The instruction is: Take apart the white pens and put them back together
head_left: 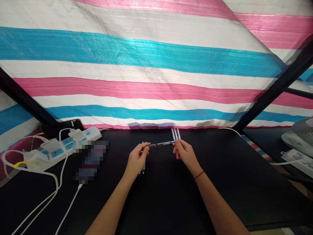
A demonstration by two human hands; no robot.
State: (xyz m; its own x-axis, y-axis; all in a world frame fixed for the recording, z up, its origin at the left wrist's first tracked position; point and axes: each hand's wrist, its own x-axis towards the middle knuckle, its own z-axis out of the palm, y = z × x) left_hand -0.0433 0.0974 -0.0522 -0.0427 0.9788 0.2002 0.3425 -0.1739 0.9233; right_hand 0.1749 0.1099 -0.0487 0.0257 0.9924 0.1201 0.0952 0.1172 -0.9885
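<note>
A slim pen (161, 144) with a clear-looking barrel is stretched level between my two hands, above the black table. My left hand (139, 156) pinches its left end between thumb and fingers. At the other end, my right hand (184, 151) grips it the same way. Just behind the right hand, several white pens (175, 133) lie side by side near the table's back edge. Under my left hand, more pens (143, 168) lie on the table, partly hidden by the hand.
A white power strip (66, 147) with plugs and looping white cables sits at the left. A phone-like device (91, 161), blurred out, lies beside it on a white charging cable (69, 209). Striped sheeting (156, 68) hangs behind the black table (234, 182). A fan (302, 133) stands far right.
</note>
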